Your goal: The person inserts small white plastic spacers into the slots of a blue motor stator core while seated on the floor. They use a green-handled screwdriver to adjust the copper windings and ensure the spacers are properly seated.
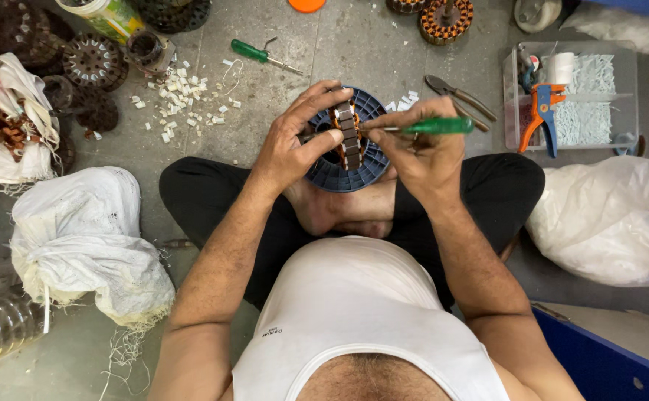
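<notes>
Motor core (346,137) is gripped over blue spool (335,172) by curled left hand (291,145); green screwdriver (432,126) is pinched by right hand (421,152).

Stator (348,134) on spool (339,169), between pliers (458,96) right, screwdriver (265,56) left.

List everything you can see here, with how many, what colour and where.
motor core: one, copper and grey, in the left hand
blue disc: one, blue, under the core, on the feet
screwdriver: one, green handle, in the right hand
second screwdriver: one, green handle, floor above
pliers: one, dark, floor right
white bits: many, white, floor upper left
plastic tray: one, clear, far right
sack: one, white, left
left hand: grip on core
right hand: grip on screwdriver
</notes>
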